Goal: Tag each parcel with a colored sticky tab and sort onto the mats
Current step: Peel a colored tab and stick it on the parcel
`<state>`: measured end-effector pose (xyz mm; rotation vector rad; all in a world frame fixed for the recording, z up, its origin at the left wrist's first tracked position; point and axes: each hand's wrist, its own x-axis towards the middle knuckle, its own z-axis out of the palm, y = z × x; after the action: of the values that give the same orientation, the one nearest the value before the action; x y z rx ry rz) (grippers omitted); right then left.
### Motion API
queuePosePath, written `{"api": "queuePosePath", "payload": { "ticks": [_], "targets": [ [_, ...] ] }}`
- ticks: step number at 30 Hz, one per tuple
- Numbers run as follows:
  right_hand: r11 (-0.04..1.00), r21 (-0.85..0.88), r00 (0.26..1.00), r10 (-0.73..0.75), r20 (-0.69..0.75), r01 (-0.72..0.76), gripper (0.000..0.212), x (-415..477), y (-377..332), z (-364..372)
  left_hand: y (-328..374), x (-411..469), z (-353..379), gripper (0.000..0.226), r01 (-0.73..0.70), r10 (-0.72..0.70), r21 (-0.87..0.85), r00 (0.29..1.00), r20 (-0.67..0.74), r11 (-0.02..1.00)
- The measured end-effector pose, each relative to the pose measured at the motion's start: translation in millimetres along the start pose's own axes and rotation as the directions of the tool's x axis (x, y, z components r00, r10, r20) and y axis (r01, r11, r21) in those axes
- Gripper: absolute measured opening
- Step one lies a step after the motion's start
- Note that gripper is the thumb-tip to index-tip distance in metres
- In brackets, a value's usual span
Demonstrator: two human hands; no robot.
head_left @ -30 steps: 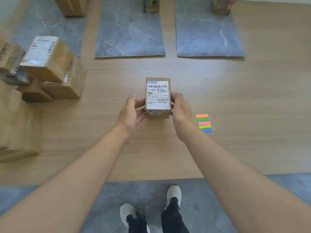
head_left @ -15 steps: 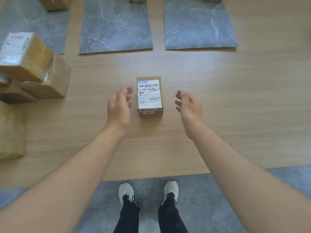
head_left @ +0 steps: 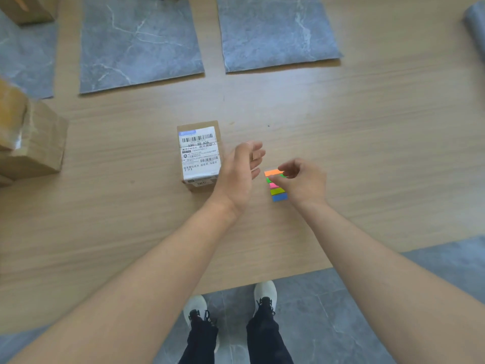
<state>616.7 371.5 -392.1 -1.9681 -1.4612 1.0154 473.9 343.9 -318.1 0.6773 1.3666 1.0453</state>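
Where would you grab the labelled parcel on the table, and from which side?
Probably by its two long side walls, coming down from above. The parcel lies label up, narrow across and longer front to back, so fingers could clamp across it. Bare table lies to its left. The left hand hovers open at its right side, and the right hand reaches over the sticky tabs.

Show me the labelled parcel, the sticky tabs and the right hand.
labelled parcel (head_left: 199, 153), head view, on its white shipping label.
sticky tabs (head_left: 277, 191), head view, on the yellow-green strip.
right hand (head_left: 305, 181), head view, on the back of the hand.
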Motion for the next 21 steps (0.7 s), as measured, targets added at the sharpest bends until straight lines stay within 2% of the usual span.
{"api": "queuePosePath", "payload": {
  "ticks": [4, 6, 12, 18, 21],
  "targets": [
    [0.998, -0.062, 1.0, -0.027, -0.002, 0.027, 0.03, 10.1, 9.6, 0.8, -29.2, 19.1, 12.5, 0.049, 0.098, -0.097, 0.048, 0.995, -0.022, 0.994],
    [0.994, -0.096, 0.999, -0.042, 0.005, 0.043, 0.034, 13.0, 11.1, 0.2, -40.0, 26.1, 15.6, 0.054, 0.122, -0.12, 0.048, 0.992, -0.048, 0.991],
    [0.985, -0.171, 0.999, 0.01, 0.05, -0.002, 0.032, 22.0, 12.3, -0.8, -50.7, 35.9, 18.9, 0.048, 0.12, -0.113, 0.106, 0.991, -0.069, 0.987],
    [0.978, -0.208, 0.994, 0.047, 0.098, -0.026, 0.029, 25.2, 7.7, -3.3, -46.8, 32.4, 16.9, 0.049, 0.127, -0.128, 0.185, 0.992, -0.008, 0.974],
    [0.97, -0.24, 0.993, 0.057, 0.1, -0.032, 0.027, 23.4, 3.5, -4.5, -45.1, 29.2, 16.9, 0.058, 0.112, -0.121, 0.224, 0.992, 0.025, 0.968]
  ]
}}
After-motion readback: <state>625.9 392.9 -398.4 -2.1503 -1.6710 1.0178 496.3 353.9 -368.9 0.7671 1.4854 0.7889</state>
